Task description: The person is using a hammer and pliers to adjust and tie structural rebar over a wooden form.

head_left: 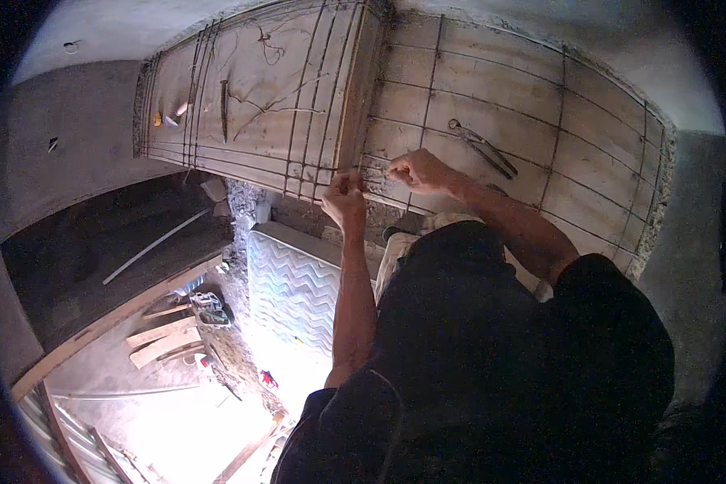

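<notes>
My left hand (344, 199) is closed at the step edge, its fingertips against the crossing steel bars near the lower corner. Just right of it, my right hand (421, 171) is curled above the lower panel, close to a few thin strands by the step. What either hand pinches is too small to make out. A rebar grid (504, 109) covers the right-hand panel, and a pair of pincers (482, 148) lies on it, beyond my right forearm. More rebar (297, 105) runs across the raised board on the left.
Loose tie wire (270, 48), a short dark rod (224, 110) and a small yellow item (158, 118) lie on the raised board. Past its left edge is a drop; below stand a mattress (290, 278) and wooden planks (165, 339) on a brightly lit floor.
</notes>
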`<action>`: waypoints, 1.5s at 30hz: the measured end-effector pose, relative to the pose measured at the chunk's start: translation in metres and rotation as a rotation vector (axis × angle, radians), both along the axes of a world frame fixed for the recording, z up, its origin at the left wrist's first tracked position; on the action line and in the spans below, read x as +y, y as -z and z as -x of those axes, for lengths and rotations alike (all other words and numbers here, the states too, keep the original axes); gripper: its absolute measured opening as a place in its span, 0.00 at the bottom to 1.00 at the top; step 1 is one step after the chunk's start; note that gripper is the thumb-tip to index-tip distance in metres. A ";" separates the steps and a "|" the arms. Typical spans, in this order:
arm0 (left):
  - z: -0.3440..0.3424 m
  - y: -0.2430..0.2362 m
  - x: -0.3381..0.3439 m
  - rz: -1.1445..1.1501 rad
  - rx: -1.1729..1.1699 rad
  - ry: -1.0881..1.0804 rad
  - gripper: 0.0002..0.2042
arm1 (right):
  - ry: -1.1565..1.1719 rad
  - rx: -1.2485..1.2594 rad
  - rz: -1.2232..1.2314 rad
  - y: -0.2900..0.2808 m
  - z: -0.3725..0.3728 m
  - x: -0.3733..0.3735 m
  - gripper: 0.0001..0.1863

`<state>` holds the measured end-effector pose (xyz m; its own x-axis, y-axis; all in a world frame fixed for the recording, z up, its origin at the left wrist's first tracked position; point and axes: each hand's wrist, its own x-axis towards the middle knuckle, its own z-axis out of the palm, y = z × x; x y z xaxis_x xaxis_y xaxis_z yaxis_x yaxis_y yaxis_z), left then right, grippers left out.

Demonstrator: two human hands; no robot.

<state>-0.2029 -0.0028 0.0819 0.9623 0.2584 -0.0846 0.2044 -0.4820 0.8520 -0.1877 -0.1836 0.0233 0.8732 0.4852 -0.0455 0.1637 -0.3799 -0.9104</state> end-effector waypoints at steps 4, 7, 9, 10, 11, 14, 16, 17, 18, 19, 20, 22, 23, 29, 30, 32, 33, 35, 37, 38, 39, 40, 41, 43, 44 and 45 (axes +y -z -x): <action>0.008 0.000 -0.010 -0.149 -0.030 -0.097 0.07 | 0.051 0.139 -0.024 -0.001 0.002 0.009 0.09; 0.019 0.045 0.023 0.167 0.086 -0.100 0.11 | 0.123 0.072 0.054 0.003 -0.009 0.016 0.09; 0.025 0.049 0.028 0.250 0.133 -0.098 0.15 | 0.149 0.005 0.162 0.014 -0.022 0.015 0.10; 0.026 0.046 0.026 0.278 0.198 -0.083 0.17 | 0.155 0.008 0.163 0.025 -0.027 0.014 0.10; 0.027 0.043 0.025 0.305 0.262 -0.070 0.19 | 0.181 -0.047 0.216 0.037 -0.033 0.017 0.09; 0.025 0.042 0.028 0.336 0.260 -0.078 0.19 | 0.196 -0.103 0.281 0.067 -0.051 0.026 0.09; 0.022 0.035 0.024 0.305 0.265 -0.109 0.19 | 0.173 -0.108 0.331 0.068 -0.058 0.031 0.10; 0.019 0.031 0.022 0.277 0.272 -0.133 0.19 | 0.172 -0.108 0.328 0.068 -0.060 0.031 0.10; 0.017 0.030 0.024 0.275 0.269 -0.142 0.19 | 0.161 -0.107 0.309 0.061 -0.062 0.029 0.10; 0.016 0.030 0.026 0.265 0.284 -0.153 0.19 | 0.151 -0.107 0.291 0.054 -0.063 0.029 0.10; 0.016 0.029 0.027 0.255 0.299 -0.164 0.19 | 0.145 -0.108 0.287 0.053 -0.065 0.034 0.10; 0.015 0.031 0.025 0.276 0.289 -0.158 0.19 | 0.090 -0.084 0.392 0.052 -0.070 0.037 0.12; 0.015 0.032 0.024 0.296 0.282 -0.155 0.19 | 0.092 -0.086 0.393 0.051 -0.070 0.037 0.12; 0.013 0.025 0.006 0.114 0.330 -0.061 0.20 | 0.078 0.131 0.167 0.061 -0.088 0.037 0.14; 0.016 0.031 0.009 0.112 0.330 -0.067 0.20 | 0.102 0.077 0.159 0.059 -0.090 0.039 0.14; 0.021 0.044 0.016 0.236 0.334 -0.074 0.22 | 0.122 0.022 0.150 0.055 -0.093 0.041 0.14; 0.023 0.046 0.015 0.237 0.335 -0.080 0.22 | 0.123 0.007 0.116 0.052 -0.094 0.042 0.13; 0.025 0.050 0.015 0.268 0.312 -0.106 0.23 | 0.119 -0.008 0.083 0.047 -0.096 0.041 0.12; 0.023 0.049 0.015 0.251 0.309 -0.088 0.23 | 0.071 -0.070 0.128 0.051 -0.098 0.034 0.12; 0.022 0.048 0.016 0.231 0.305 -0.067 0.22 | 0.069 -0.070 0.131 0.053 -0.098 0.028 0.12; 0.022 0.046 0.016 0.235 0.305 -0.070 0.22 | 0.087 -0.121 0.269 0.055 -0.098 0.021 0.12; 0.022 0.044 0.016 0.223 0.290 -0.062 0.22 | 0.105 -0.173 0.407 0.058 -0.097 0.018 0.12; 0.022 0.042 0.017 0.211 0.275 -0.055 0.21 | 0.102 -0.173 0.410 0.060 -0.096 0.016 0.12; 0.022 0.037 0.016 0.232 0.277 -0.108 0.22 | 0.200 -0.127 0.402 0.045 -0.089 0.013 0.11; 0.022 0.034 0.015 0.248 0.278 -0.151 0.22 | 0.193 -0.129 0.408 0.037 -0.086 0.011 0.11; 0.022 0.035 0.015 0.250 0.278 -0.150 0.22 | 0.232 -0.095 0.255 0.029 -0.083 0.010 0.10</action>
<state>-0.2253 0.0122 0.0465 0.8470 0.3326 -0.4147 0.4960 -0.2139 0.8415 -0.1049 -0.1736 -0.0056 0.9650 0.2570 -0.0527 0.1259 -0.6299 -0.7664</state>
